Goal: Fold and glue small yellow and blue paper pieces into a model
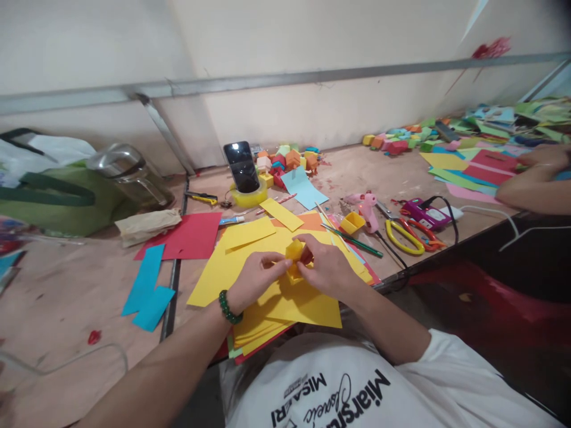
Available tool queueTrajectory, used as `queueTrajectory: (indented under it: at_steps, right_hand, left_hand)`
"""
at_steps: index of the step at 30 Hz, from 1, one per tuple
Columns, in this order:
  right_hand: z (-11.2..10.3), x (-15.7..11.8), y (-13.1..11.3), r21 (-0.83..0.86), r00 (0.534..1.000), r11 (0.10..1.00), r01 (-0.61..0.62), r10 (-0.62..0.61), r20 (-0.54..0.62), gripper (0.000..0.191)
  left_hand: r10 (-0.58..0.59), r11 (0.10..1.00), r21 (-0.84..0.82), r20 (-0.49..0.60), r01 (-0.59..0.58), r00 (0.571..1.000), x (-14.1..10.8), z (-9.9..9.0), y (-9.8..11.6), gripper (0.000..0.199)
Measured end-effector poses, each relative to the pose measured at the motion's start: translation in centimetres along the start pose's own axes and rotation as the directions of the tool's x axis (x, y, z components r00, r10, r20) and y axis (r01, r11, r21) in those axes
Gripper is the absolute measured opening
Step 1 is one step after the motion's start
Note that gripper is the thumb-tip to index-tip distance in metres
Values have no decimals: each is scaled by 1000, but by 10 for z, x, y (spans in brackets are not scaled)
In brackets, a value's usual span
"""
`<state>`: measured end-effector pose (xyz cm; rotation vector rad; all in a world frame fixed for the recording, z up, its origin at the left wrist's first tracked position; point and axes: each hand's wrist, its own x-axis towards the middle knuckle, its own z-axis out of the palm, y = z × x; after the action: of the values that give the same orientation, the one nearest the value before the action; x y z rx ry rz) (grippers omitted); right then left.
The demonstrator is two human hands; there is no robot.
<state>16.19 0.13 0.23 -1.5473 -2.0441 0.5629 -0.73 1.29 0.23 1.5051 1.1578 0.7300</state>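
Hands meet over a small yellow paper box (294, 261) at the middle of the head view: the left hand (254, 279), with a green bead bracelet (228, 307) on its wrist, pinches the box's left side, and the right hand (328, 267) closes its fingers (307, 241) over the top and right side. The box sits just above a stack of yellow paper sheets (285, 297) on the tabletop (66, 297) (whether it touches the top sheet I cannot tell). A red sheet (191, 235) lies left of the stack, and blue paper strips (149, 288) lie further left. Behind the hands a phone (241, 166) stands upright in a roll of yellow tape (250, 196), with a heap of small coloured paper boxes (288, 160) near it. To the right lie a finished yellow box (352, 223), a pink glue gun (368, 208), a green pencil (357, 242) and yellow-handled scissors (404, 238). Another person's forearm (530, 184) rests at the far right among more coloured sheets.
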Motion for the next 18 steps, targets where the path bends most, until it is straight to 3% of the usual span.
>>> queueTrajectory:
  at_steps: [6, 12, 18]
  right_hand:
    - [1, -1, -5, -86, 1000, 996, -1, 3, 15, 45]
    - [4, 0, -10, -183, 999, 983, 10, -3, 36, 47]
    - [5, 2, -12, -212, 997, 977, -8, 24, 72, 49]
  left_hand:
    - [36, 992, 126, -23, -32, 999, -2, 3, -3, 14]
    - [21, 972, 236, -37, -12, 999, -2, 2, -3, 19]
    - [75, 856, 517, -83, -22, 994, -5, 0, 2, 24]
